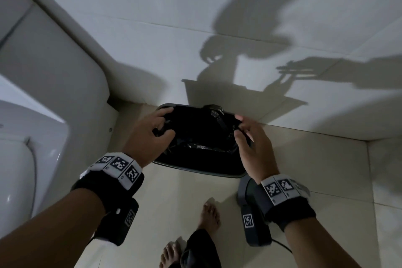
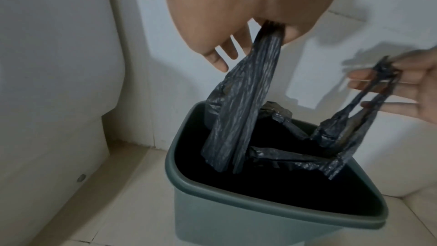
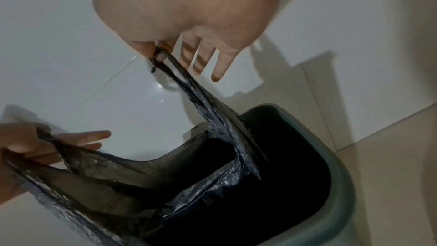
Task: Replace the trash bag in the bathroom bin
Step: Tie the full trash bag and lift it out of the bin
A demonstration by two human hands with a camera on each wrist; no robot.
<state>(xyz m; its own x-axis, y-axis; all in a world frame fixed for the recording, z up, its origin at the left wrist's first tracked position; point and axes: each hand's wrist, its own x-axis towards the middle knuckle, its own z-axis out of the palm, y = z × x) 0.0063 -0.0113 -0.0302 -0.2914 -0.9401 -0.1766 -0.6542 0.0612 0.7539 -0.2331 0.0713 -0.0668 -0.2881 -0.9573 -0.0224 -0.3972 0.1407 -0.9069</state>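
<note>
A grey-green bin [image 1: 199,171] stands on the floor against the wall, with a black trash bag [image 1: 202,128] hanging into it. My left hand [image 1: 156,128] pinches the bag's left handle [image 2: 241,109] between thumb and fingers above the bin's [image 2: 260,197] left side. My right hand [image 1: 245,132] pinches the thin right handle loop [image 3: 187,85] above the right side, its other fingers [image 3: 220,63] spread. Both handles are pulled up and apart, so the bag's mouth [image 3: 212,175] is stretched open over the bin's rim [image 3: 343,175]. The bag's lower part is hidden in the dark bin.
A white toilet [image 1: 32,115] stands close on the left of the bin. The tiled wall [image 1: 195,17] is right behind it, and a corner of the wall [image 1: 369,141] lies to the right. My bare feet [image 1: 208,217] stand on the beige floor tiles just in front.
</note>
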